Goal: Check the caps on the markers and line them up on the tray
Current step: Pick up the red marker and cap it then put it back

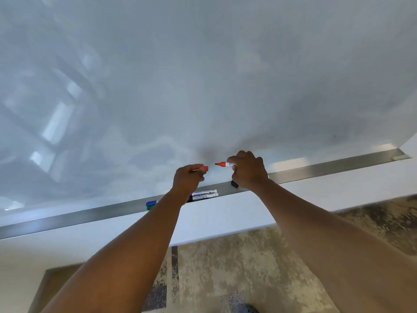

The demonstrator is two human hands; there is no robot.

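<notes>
We see both arms reach up to a whiteboard (pixel 203 75) with a metal tray (pixel 316 169) running along its lower edge. The right hand (pixel 248 170) has its fingers closed around the barrel of a red marker (pixel 226 164), held roughly level in front of the board, just above the tray. The marker is uncapped, its dark tip pointing toward the left hand (pixel 188 177). That hand pinches the red cap (pixel 205 168) between its fingertips, the cap's open end facing the tip. Cap and tip are near each other but apart, with a small gap of board showing between them.

On the tray, below and between the hands, lie 2 markers with white barrels (pixel 205 194), side by side and touching, their length along the tray; the left forearm covers their left ends. Further left on the tray we see a blue cap end (pixel 151 203) with a green cap end (pixel 150 208) just beside it. A small black object (pixel 234 184) sits on the tray under the right hand; we cannot tell what it is. Below the wall, a mottled carpet (pixel 248 267) fills the floor.
</notes>
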